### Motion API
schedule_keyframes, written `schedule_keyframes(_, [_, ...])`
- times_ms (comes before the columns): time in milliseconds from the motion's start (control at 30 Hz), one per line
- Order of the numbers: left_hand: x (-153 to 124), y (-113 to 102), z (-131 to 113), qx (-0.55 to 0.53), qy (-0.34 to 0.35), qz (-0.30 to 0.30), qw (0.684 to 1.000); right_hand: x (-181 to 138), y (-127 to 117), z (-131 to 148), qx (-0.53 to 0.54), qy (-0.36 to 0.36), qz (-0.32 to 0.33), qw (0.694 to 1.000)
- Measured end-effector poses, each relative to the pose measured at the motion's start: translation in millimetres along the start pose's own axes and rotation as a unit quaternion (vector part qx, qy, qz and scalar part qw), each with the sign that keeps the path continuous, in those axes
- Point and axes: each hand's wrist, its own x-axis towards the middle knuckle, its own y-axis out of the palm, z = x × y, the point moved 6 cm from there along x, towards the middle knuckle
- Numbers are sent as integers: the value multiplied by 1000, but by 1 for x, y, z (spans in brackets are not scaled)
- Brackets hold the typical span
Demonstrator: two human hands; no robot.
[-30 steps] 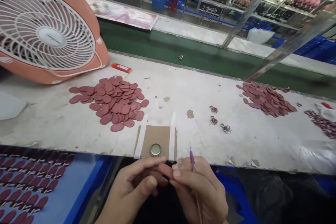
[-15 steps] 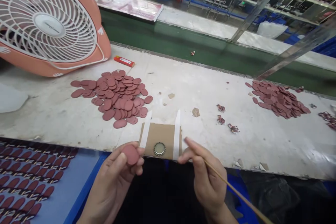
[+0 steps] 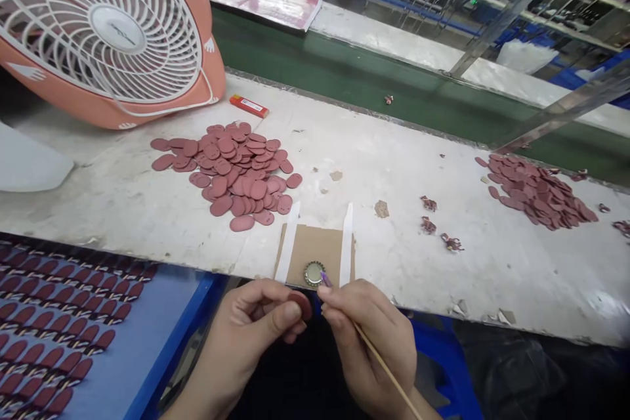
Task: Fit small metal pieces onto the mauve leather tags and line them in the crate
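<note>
My left hand (image 3: 246, 335) is closed, pinching an oval maroon piece (image 3: 299, 305) between thumb and fingers just below the table edge. In my right hand (image 3: 374, 335) is a thin wooden stick (image 3: 386, 371), gripped like a pen. A purple tip (image 3: 325, 279) pokes out past those fingers, over the right rim of a bottle cap (image 3: 314, 273). Whether the purple tip touches the inside of the cap I cannot tell. The cap lies on a piece of brown cardboard (image 3: 319, 243) with white strips along both sides, at the table's front edge.
A pile of oval maroon pieces (image 3: 241, 174) lies left of the cardboard, another pile (image 3: 541, 190) far right. An orange fan (image 3: 209, 79) stands at the back left near a red-and-yellow box (image 3: 249, 105). Lower left, a blue tray (image 3: 147, 335) carries rows of maroon pieces. Small scraps (image 3: 451, 243) lie to the right.
My right hand has moved left to the bottle cap, bringing the purple tip into view there. My left hand has shifted right, and the maroon piece has turned more edge-on. The view has moved slightly.
</note>
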Motion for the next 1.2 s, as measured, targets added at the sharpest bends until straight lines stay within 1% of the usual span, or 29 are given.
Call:
schedule_keyframes(67, [-2,4,-7,62,29,0,998,3,-1,0,-11,10,-5,1000])
schedule_keyframes(133, [-3,7,-14,125,60,-2,990,5,0,-4,2,32,6,999])
schedule_keyframes(200, [-2,11,-16,141,52,19,989,6,0,-10,56,72,23,996])
schedule_keyframes(267, [0,17,-8,88,-10,73,993,5,0,-16,133,115,29,984])
schedule_keyframes(333, [-1,25,6,8,-100,151,983,5,0,-18,188,135,32,972])
schedule_keyframes(400, [-4,31,19,-46,-169,213,961,7,1,-14,209,120,49,969])
schedule_keyframes(433, [-5,33,24,-61,-193,233,951,7,1,-12,212,108,62,969])
schedule_keyframes(500, [-8,34,32,-87,-215,248,941,5,1,-10,213,93,79,969])
schedule_keyframes(533, [-8,34,33,-103,-219,247,938,4,0,-11,209,94,75,971])
schedule_keyframes(600, [-10,32,34,-133,-217,232,939,-2,-5,-17,178,99,48,978])
schedule_keyframes(667, [-10,26,30,-146,-202,200,948,-8,-11,-25,107,91,11,990])
schedule_keyframes(733, [-9,18,26,-141,-185,151,961,-13,-13,-32,40,65,-8,997])
schedule_keyframes(800, [-8,9,21,-138,-165,97,972,-15,-10,-37,5,43,-9,999])
schedule_keyframes(867, [-7,2,17,-134,-146,50,979,-14,-6,-40,-13,37,-6,999])
schedule_keyframes(967, [-5,-5,13,-126,-125,-1,984,-10,0,-42,-47,39,-5,998])
schedule_keyframes(1067, [-5,-7,13,-117,-114,-28,986,-7,3,-40,-76,32,4,997])
schedule_keyframes(1200, [-2,-9,15,-118,-102,-33,987,-6,4,-38,-96,20,13,995])
